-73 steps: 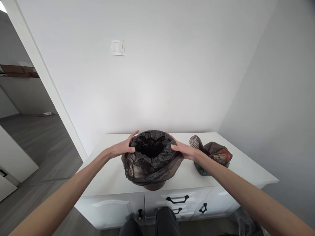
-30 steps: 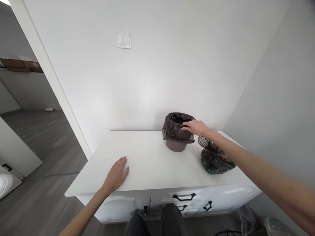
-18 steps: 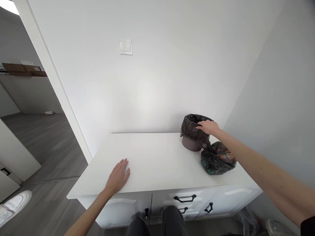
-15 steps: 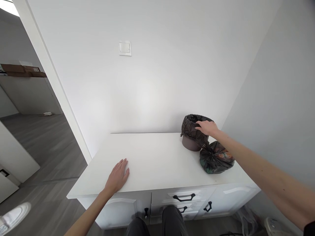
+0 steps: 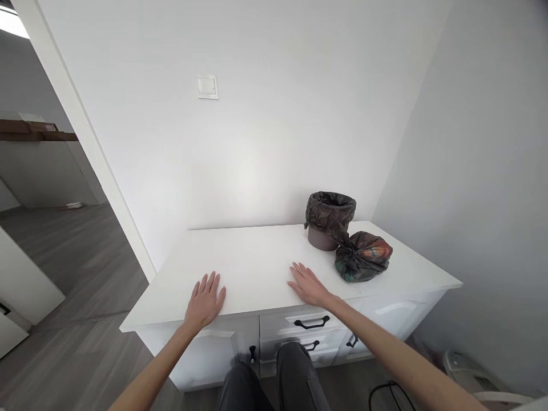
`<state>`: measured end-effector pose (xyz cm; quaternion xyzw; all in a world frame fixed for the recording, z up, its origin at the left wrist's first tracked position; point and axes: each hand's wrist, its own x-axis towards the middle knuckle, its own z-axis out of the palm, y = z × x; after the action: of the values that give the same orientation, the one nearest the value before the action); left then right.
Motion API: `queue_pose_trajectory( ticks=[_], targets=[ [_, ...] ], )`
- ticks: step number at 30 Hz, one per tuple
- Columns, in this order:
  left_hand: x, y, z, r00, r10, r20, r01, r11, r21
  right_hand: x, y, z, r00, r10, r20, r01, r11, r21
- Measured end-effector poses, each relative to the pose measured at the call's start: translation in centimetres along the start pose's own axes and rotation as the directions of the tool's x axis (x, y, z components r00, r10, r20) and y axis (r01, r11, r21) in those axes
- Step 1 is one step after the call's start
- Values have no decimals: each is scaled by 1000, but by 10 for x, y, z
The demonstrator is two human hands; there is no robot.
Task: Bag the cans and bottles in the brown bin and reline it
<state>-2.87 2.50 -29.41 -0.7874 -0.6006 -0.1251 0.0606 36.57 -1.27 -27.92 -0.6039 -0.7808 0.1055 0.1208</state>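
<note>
Both palms are down on the white cabinet top (image 5: 252,257). My left hand (image 5: 205,301) lies near the front edge at the left with its fingers spread, holding nothing. My right hand (image 5: 309,285) rests flat right of the middle, fingers apart and nothing in them. Beyond it, close to the wall, stands a brown bin (image 5: 321,238) with a black liner (image 5: 329,214) folded over its rim. A knotted black plastic bag (image 5: 363,257) with colourful contents showing through lies in front and to the right of the bin, apart from my right hand.
Below the top are drawers and doors with black handles (image 5: 311,323). A light switch (image 5: 208,87) is on the wall. On the floor at the lower right are a black cable (image 5: 390,385) and a pale appliance (image 5: 475,374). A doorway opens at the left.
My right hand has left the bin's rim, moving down and left onto the cabinet top. My left hand has stayed on the top. The view has shifted slightly.
</note>
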Motion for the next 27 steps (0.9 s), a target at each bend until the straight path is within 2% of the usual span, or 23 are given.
queue_pose_trajectory(
  ticks=[2, 4, 18, 27],
  targets=[
    [-2, 2, -1, 1000, 0, 9, 0, 1000, 8, -7, 1, 21, 996, 94, 5, -94, 995, 16],
    [-2, 4, -2, 1000, -2, 16, 2, 1000, 8, -9, 2, 29, 990, 137, -18, -137, 990, 12],
    [-1, 5, 3, 999, -14, -40, 13, 999, -42, -13, -1, 29, 985, 141, -103, -141, 990, 9],
    [-1, 6, 3, 1000, -21, -20, 20, 999, -25, -14, -2, 27, 985, 145, -88, -145, 989, 13]
  ],
)
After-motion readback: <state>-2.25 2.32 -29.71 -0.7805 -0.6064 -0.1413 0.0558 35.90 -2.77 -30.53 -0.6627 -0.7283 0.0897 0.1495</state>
